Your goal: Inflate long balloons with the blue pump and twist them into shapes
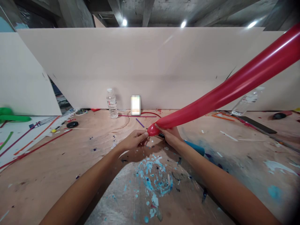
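A long inflated red balloon (211, 101) runs from the middle of the view up past the right edge. Near its end a small round bubble is set off by a narrow pinch. My left hand (137, 139) has its thumb and fingers closed at the tip of that bubble. Around the narrow part just right of the bubble, my right hand (172, 135) is closed on the balloon, which partly hides its fingers. Below my right hand lies a blue cylinder (194, 147), possibly a balloon pump, partly covered by the wrist.
A water bottle (112, 104) and a phone with a lit screen (135, 105) stand by the white board (140, 62). Another bottle (248, 101) leans at right. Uninflated balloons (35, 150) and a green balloon (15, 118) lie left. Paint flecks mark the wooden table (98, 175).
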A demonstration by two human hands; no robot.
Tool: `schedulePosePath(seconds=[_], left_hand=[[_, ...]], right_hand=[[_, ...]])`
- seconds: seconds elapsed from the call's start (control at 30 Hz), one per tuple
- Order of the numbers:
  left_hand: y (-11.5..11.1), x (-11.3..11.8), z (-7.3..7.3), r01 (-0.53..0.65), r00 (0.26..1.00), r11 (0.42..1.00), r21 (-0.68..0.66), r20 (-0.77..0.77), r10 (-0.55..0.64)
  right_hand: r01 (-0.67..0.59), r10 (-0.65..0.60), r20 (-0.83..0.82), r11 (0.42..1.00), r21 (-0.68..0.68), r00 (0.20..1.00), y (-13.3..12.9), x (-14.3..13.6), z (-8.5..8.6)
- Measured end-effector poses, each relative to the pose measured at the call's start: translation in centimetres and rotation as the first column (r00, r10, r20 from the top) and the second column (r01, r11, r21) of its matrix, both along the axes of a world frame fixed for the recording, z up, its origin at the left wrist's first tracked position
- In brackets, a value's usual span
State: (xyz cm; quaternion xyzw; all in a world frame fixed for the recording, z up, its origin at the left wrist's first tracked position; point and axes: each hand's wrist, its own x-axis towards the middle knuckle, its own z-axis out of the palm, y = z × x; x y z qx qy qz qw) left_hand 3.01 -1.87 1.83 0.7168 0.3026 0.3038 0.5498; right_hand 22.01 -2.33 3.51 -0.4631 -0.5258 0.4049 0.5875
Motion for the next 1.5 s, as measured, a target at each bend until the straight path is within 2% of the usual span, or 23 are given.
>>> schedulePosePath(seconds=[0.1, 0.17, 0.23, 0.3, 0.4, 0.57, 0.83, 0.97, 1.1, 1.17, 1.3, 1.4, 1.5], left_hand=[[-0.1, 0.2, 0.1, 0.004, 1.000, 1.000, -0.015, 0.000, -0.004], [-0.1, 0.2, 0.1, -0.002, 1.000, 1.000, -0.012, 0.009, 0.003], [0.0, 0.1, 0.2, -0.042, 0.998, 0.999, 0.005, 0.037, 0.042], [0.3, -0.1, 0.2, -0.096, 0.993, 0.995, 0.018, 0.072, 0.094], [0.5, -0.3, 0.2, -0.133, 0.986, 0.991, 0.008, 0.101, 0.132], [0.2, -0.1, 0.4, -0.090, 0.993, 0.996, 0.027, 0.082, 0.088], [-0.2, 0.3, 0.6, -0.070, 0.997, 0.997, 0.027, 0.048, 0.068], [-0.4, 0.5, 0.6, -0.057, 0.998, 0.997, 0.047, 0.025, 0.055], [-0.4, 0.6, 0.5, -0.043, 0.999, 0.998, 0.046, 0.030, 0.042], [-0.3, 0.5, 0.4, -0.048, 0.998, 0.998, 0.045, 0.040, 0.046], [0.4, -0.2, 0.2, -0.104, 0.993, 0.994, 0.032, 0.050, 0.103], [0.9, -0.9, 0.1, -0.135, 0.990, 0.991, 0.015, 0.040, 0.135], [1.0, -1.2, 0.1, -0.105, 0.994, 0.994, -0.002, 0.019, 0.105]], right_hand=[[0.030, -0.030, -0.011, 1.000, -0.009, 0.999, 0.2, -0.1, 0.0], [-0.005, 0.004, -0.070, 1.000, -0.012, 0.998, 0.5, -0.1, 0.0], [-0.120, 0.116, -0.173, 0.993, -0.015, 0.978, 0.9, 0.0, 0.0], [-0.292, 0.279, -0.267, 0.956, -0.012, 0.923, 1.2, 0.1, -0.1], [-0.450, 0.432, -0.268, 0.893, -0.009, 0.861, 1.3, -0.2, -0.5], [-0.378, 0.370, -0.176, 0.926, -0.014, 0.912, 0.9, -1.2, -1.0], [-0.322, 0.323, -0.141, 0.946, 0.032, 0.936, 0.4, -1.5, -1.4], [-0.296, 0.295, -0.104, 0.955, 0.008, 0.950, 0.3, -1.7, -1.5], [-0.307, 0.303, -0.107, 0.952, -0.018, 0.947, 0.4, -1.7, -1.6], [-0.356, 0.351, -0.114, 0.934, -0.027, 0.930, 0.5, -1.6, -1.5], [-0.447, 0.412, -0.268, 0.890, -0.083, 0.871, 1.1, -0.8, -0.7], [-0.389, 0.338, -0.397, 0.919, -0.055, 0.853, 1.9, 0.7, 0.2], [-0.311, 0.274, -0.421, 0.950, -0.022, 0.865, 2.7, 2.2, 0.7]])
